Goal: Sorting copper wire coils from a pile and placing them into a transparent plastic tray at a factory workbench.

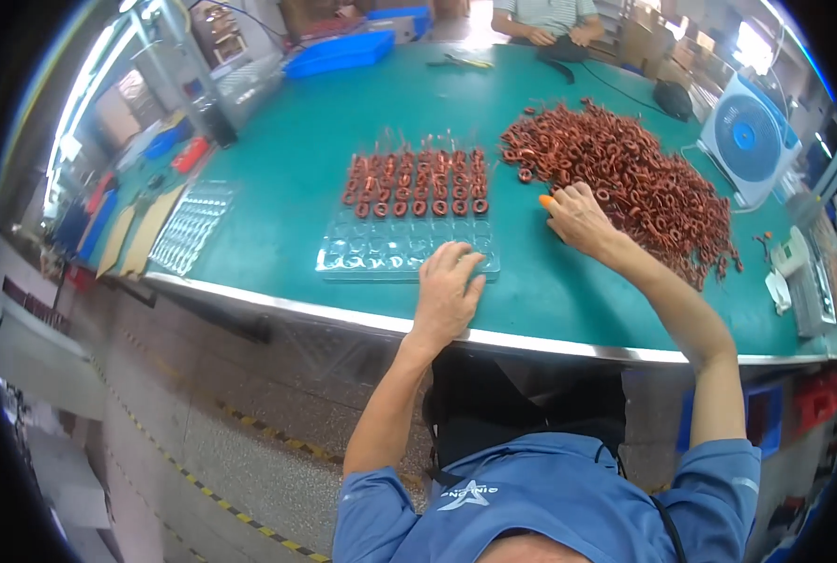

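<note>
Red-brown ring coils point(639, 174) lie heaped on the green tabletop point(278, 220), with more standing in rows across the far part of a clear plastic tray point(332, 260). At the heap's near-left edge is the right hand point(581, 220), fingers curled; whether they pinch a coil I cannot tell. The left hand point(447, 293) rests on the tray's near edge, fingers slightly apart. Beyond the heap stands a blue fan point(747, 136).

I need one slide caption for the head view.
Left hand at a partly filled clear tray, right hand beside a heap of reddish rings, green table.
</note>
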